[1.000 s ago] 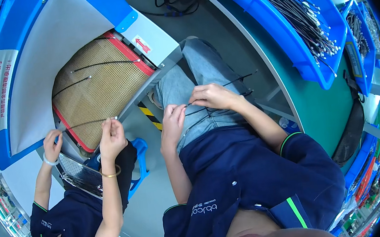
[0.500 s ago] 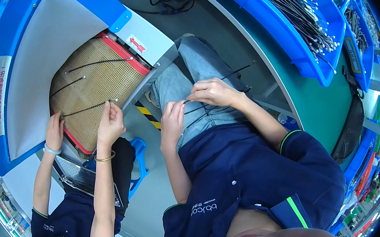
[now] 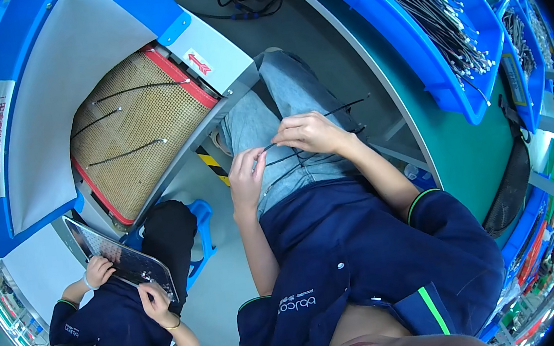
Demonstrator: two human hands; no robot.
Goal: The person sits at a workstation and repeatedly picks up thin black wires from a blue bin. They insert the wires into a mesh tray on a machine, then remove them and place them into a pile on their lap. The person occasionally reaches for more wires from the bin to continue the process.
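Above my lap, a thin black cable (image 3: 350,104) runs between my two hands, and its far end sticks out to the right. My left hand (image 3: 246,180) is closed, thumb and fingertips pinching the cable's near end. Close beside it, my right hand (image 3: 310,133) pinches the same cable a short way along. What sits right at the fingertips is too small to make out. More dark cables lie across my jeans (image 3: 284,173) just below my right hand.
Left, a machine's mesh conveyor belt (image 3: 141,117) with red edges carries several short black cables. A co-worker sits there holding a tray (image 3: 123,257), near a blue stool (image 3: 204,239). Right, a green table (image 3: 451,146) bears a blue bin (image 3: 412,41) of black cables.
The co-worker's hands have left the cable on the belt and moved down to the tray. The belt's cables have shifted slightly left. My hands have barely moved, still on the cable.
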